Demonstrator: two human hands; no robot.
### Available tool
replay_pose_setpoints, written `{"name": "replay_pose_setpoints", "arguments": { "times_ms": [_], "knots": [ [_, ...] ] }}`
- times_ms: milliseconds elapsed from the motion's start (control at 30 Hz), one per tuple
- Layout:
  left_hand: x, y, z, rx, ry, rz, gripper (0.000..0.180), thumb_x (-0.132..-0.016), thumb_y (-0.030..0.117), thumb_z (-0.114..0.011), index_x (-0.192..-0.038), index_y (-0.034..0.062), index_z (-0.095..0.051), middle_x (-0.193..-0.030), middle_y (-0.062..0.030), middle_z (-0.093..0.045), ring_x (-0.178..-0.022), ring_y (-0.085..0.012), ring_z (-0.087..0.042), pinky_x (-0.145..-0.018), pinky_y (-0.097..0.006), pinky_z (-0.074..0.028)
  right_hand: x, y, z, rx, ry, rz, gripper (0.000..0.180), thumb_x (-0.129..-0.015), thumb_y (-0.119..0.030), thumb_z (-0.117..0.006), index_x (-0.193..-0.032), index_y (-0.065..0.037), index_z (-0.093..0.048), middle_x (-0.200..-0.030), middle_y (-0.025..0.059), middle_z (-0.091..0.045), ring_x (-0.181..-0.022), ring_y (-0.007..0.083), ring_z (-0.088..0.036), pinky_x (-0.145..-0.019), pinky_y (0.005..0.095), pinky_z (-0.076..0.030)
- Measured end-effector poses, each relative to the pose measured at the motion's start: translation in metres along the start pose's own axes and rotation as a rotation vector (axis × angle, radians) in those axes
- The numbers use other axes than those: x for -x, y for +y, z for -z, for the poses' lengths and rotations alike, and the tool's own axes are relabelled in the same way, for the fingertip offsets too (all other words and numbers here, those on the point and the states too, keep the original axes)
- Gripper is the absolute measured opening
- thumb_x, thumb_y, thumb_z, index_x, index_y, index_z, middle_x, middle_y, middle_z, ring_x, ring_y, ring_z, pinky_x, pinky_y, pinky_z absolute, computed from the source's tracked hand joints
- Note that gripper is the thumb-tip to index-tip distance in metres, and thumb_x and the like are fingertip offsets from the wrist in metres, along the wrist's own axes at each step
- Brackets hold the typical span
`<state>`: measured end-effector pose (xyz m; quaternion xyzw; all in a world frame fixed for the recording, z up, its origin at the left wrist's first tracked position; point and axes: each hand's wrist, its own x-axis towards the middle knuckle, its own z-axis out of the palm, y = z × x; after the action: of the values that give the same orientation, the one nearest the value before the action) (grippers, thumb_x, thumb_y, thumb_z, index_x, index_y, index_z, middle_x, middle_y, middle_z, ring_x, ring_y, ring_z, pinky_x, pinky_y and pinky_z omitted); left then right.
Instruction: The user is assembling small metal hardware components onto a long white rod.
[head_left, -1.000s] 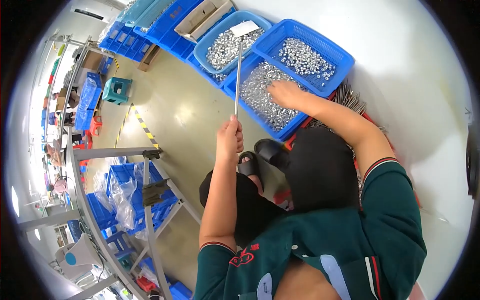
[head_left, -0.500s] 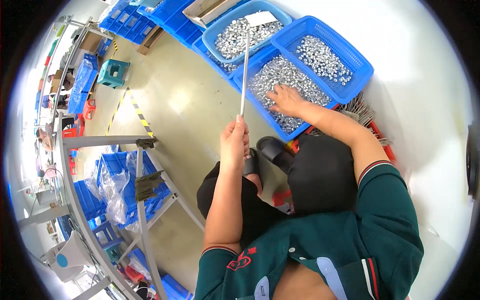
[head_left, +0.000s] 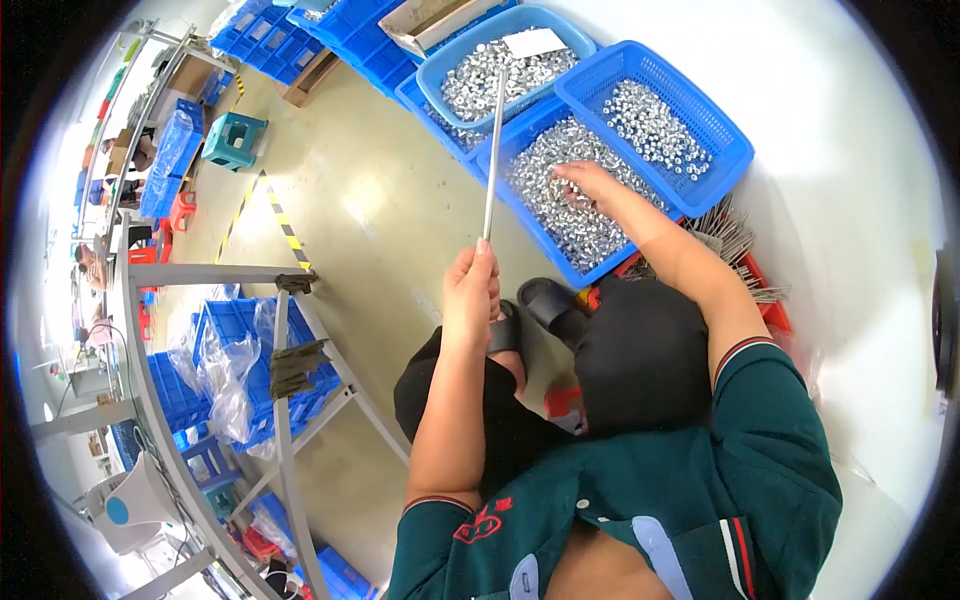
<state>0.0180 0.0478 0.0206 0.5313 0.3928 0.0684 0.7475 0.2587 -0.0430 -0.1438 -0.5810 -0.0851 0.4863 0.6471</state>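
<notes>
My left hand (head_left: 470, 297) is closed around the lower end of a thin metal rod (head_left: 494, 165), which points up and away from me. Its far tip overlaps the edge of a light-blue basket (head_left: 428, 82) of shiny small metal parts. Over a blue basket (head_left: 545, 243) heaped with small silvery nut-like pieces (head_left: 560, 215), my right hand (head_left: 590, 186) has its fingers curled toward the thumb. Pieces show around the fingertips, but what they pinch is too small to make out.
Another blue basket (head_left: 735, 150) with fewer ring-shaped nuts adjoins on the right. Below it, a red crate (head_left: 775, 318) holds many thin metal rods (head_left: 722, 235). To the left stand a grey metal frame (head_left: 220, 274), blue crates (head_left: 240, 330) with plastic bags, and a green stool (head_left: 232, 138).
My right hand has lifted slightly off the pieces, and its spread fingers have drawn together. The left hand still grips the rod, nearly in place. The view has shifted a little.
</notes>
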Motion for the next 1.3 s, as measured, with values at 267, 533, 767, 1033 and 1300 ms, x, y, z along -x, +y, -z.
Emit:
{"name": "replay_pose_setpoints", "arguments": {
  "times_ms": [267, 533, 767, 1033, 1300],
  "knots": [
    [-0.002, -0.004, 0.002, 0.039, -0.031, 0.066, 0.031, -0.090, 0.032, -0.045, -0.068, 0.0103, -0.040, -0.047, 0.0068, -0.025, -0.035, -0.0027, -0.018, -0.033, -0.020, -0.013, 0.002, 0.002, 0.005, -0.905, -0.148, -0.234, 0.031, -0.087, -0.029, -0.048, -0.093, 0.001, -0.051, -0.087, 0.0154, -0.058, -0.073, 0.0238, -0.061, -0.045, 0.0248, -0.051],
    [-0.007, -0.009, 0.001, 0.024, -0.026, 0.031, 0.032, -0.090, 0.032, -0.046, -0.068, 0.0104, -0.040, -0.047, 0.0070, -0.026, -0.035, -0.0023, -0.019, -0.033, -0.020, -0.013, 0.002, -0.010, 0.012, -0.916, -0.065, -0.277, 0.021, -0.086, -0.027, -0.051, -0.089, -0.006, -0.053, -0.074, 0.0045, -0.052, -0.055, 0.0102, -0.048, -0.037, 0.0169, -0.034],
    [0.000, 0.004, 0.012, -0.126, -0.050, 0.007, 0.032, -0.089, 0.032, -0.048, -0.065, 0.0119, -0.040, -0.046, 0.0088, -0.026, -0.034, -0.0011, -0.018, -0.032, -0.019, -0.013, 0.035, -0.072, -0.013, -0.686, -0.174, -0.215, 0.023, -0.086, -0.027, -0.054, -0.092, -0.005, -0.051, -0.068, 0.0020, -0.046, -0.050, 0.0065, -0.041, -0.033, 0.0154, -0.026],
    [0.003, 0.003, 0.032, -0.138, -0.064, -0.060, 0.033, -0.088, 0.032, -0.049, -0.063, 0.0135, -0.040, -0.046, 0.0092, -0.027, -0.034, -0.0006, -0.019, -0.032, -0.019, -0.014, 0.062, -0.140, -0.037, -0.655, -0.198, -0.264, 0.024, -0.085, -0.028, -0.054, -0.086, -0.004, -0.052, -0.079, 0.0073, -0.053, -0.050, 0.0086, -0.047, -0.030, 0.0154, -0.032],
    [-0.004, -0.009, 0.042, -0.148, -0.056, -0.104, 0.035, -0.086, 0.035, -0.052, -0.060, 0.0127, -0.043, -0.049, 0.0084, -0.032, -0.039, -0.0017, -0.025, -0.036, -0.020, -0.017, 0.076, -0.164, -0.053, -0.552, -0.160, -0.172, 0.019, -0.085, -0.020, -0.051, -0.096, -0.005, -0.054, -0.074, 0.0032, -0.049, -0.050, 0.0050, -0.042, -0.032, 0.0137, -0.027]
  ]
}}
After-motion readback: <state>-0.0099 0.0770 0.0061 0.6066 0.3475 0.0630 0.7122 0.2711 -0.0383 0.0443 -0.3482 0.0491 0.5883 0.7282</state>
